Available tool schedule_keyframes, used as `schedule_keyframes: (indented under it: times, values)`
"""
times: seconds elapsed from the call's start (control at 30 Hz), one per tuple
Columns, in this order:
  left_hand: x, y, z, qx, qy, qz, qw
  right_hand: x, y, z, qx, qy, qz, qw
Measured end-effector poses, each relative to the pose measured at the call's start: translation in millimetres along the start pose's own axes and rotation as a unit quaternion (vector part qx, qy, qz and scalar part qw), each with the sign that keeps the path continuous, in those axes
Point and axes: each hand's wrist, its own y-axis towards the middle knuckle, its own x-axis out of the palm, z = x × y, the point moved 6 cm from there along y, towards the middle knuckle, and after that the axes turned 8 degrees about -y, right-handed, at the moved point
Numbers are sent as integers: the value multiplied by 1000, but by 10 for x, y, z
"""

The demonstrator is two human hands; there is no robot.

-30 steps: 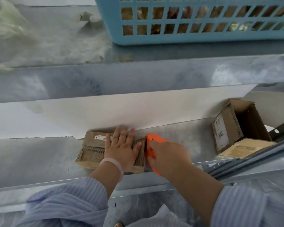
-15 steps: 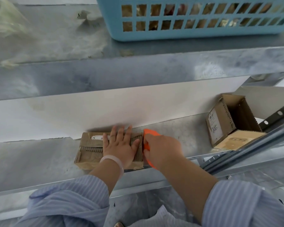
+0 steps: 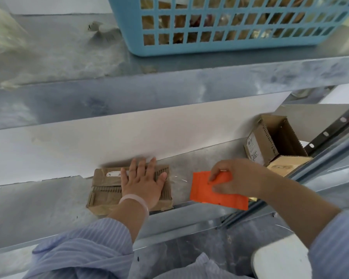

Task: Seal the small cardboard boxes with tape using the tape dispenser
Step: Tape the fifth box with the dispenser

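Left hand (image 3: 143, 183) lying flat, fingers spread, pressing closed small cardboard box (image 3: 107, 190) on shelf (image 3: 48, 202). Right hand (image 3: 236, 178) gripping orange tape dispenser (image 3: 210, 195) just beside it; clear tape apparently stretching between. Farther right, open box (image 3: 276, 141) waiting unsealed.

Blue-striped sleeves (image 3: 85, 252), pale wristband (image 3: 136, 200)
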Motion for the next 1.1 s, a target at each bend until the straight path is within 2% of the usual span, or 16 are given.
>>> schedule_keyframes:
  times: [0.13,0.37,0.63,0.8,0.93,1.1]
  values:
    - [-8,0,5,3,1,4,1000,-214,-78,139,-30,85,-33,995]
    - [-18,1,-22,19,8,-11,1000,-369,-11,216,-55,159,-49,985]
    - [-53,1,-44,31,-7,-20,999,-529,59,253,-67,185,-68,978]
    - [-39,-1,-34,34,0,-2,999,-398,132,209,-59,108,-72,990]
    - [-25,-3,-30,35,5,16,999,-258,175,81,-56,-5,-66,996]
    - [-23,7,-28,33,15,20,999,-82,321,-263,-68,-142,-32,987]
